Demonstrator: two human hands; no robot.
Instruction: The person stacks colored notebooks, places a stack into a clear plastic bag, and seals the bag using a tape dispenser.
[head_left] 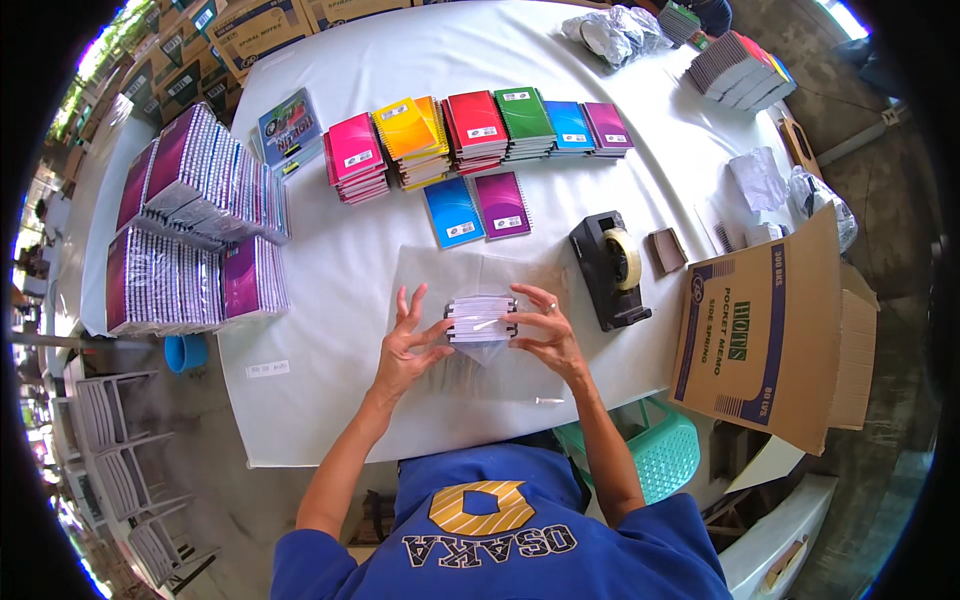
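A small stack of spiral notebooks [481,325] is seen edge-on, its white page edges showing between dark ends. My left hand [403,350] pinches its left end with thumb and forefinger, the other fingers spread. At the opposite end, the thumb and fingers of my right hand [553,342] grip it. Under the stack lies a clear plastic sheet [425,270], part of it folded up against the notebooks. Just beyond are a single blue notebook [454,212] and a purple notebook [503,205], side by side. To the right stands a black tape dispenser [607,270].
Notebook piles in pink [355,150], yellow [408,130], red [476,125], green [523,120], blue and purple line the far side. Wrapped notebook bundles [195,220] rise at the left. An open cardboard box [750,330] stands at the right, above a green chair [660,455].
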